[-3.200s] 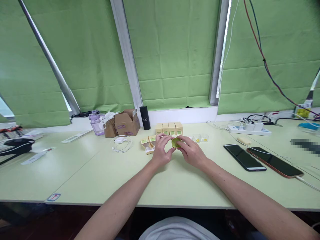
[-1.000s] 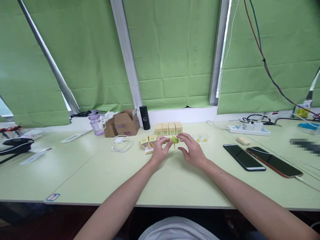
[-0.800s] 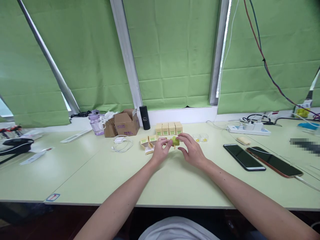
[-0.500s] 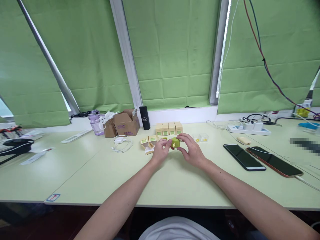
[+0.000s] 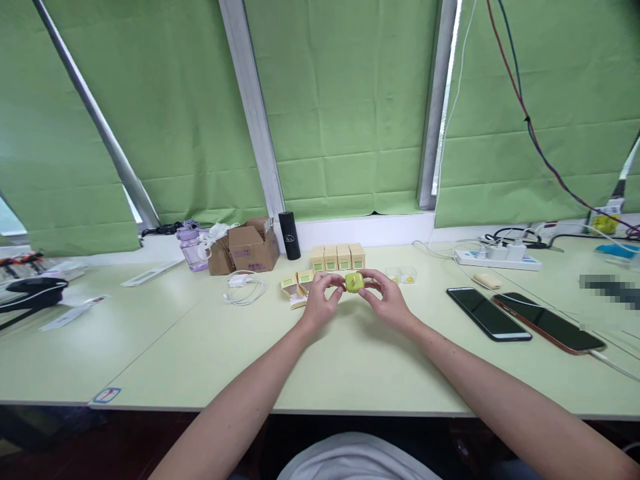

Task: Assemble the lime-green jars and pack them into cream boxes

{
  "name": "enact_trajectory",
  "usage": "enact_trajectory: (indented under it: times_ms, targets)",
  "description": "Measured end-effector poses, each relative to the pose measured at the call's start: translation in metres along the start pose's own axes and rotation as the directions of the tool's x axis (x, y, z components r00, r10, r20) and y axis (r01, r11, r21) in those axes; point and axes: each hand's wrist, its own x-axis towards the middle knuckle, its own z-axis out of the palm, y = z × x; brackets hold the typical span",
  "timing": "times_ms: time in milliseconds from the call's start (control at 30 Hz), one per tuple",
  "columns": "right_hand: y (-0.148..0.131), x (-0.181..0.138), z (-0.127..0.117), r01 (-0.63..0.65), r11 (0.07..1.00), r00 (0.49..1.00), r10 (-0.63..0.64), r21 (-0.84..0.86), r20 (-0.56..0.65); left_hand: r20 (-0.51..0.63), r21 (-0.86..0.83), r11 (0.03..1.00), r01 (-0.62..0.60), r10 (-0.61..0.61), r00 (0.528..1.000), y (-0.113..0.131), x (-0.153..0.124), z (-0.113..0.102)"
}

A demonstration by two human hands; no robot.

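A small rounded green object (image 5: 355,282) is held just above the pale green table (image 5: 200,347), pinched between my two hands. My left hand (image 5: 320,301) grips its left side with thumb and fingertips. My right hand (image 5: 387,300) grips its right side the same way. Right behind them stands a row of several small cream boxes (image 5: 338,257) with green labels. A few more such boxes (image 5: 296,287), opened or tipped over, lie just left of my left hand. Two small clear cases with yellow contents (image 5: 401,275) lie to the right of my right hand.
Brown cardboard boxes (image 5: 249,248), a purple bottle (image 5: 191,248), a black cylinder (image 5: 289,235) and a coiled white cable (image 5: 244,287) sit at the back left. Two phones (image 5: 520,319) and a white power strip (image 5: 497,259) lie to the right. A black object (image 5: 33,292) rests far left.
The green object passed from my left fingertips to a grip shared by both hands. My right hand closed in on it, and it turned and rose slightly.
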Motion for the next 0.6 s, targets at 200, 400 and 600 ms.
enact_trajectory:
  times_ms: [200,400,600]
  targets:
    - [0.008,0.001,-0.001,-0.114,0.983,0.993,0.113,0.143,0.014,0.001,0.013,0.999,-0.031,0.031,1.000,0.002,-0.002,0.002]
    - [0.003,0.002,-0.005,-0.226,0.955,0.973,0.211,0.190,0.096,0.018,0.063,0.997,-0.038,0.037,0.999,0.005,-0.003,0.003]
    - [0.006,0.001,-0.002,-0.270,0.940,0.962,0.255,0.209,0.096,0.091,0.107,0.986,-0.131,0.122,0.988,0.011,-0.005,0.003]
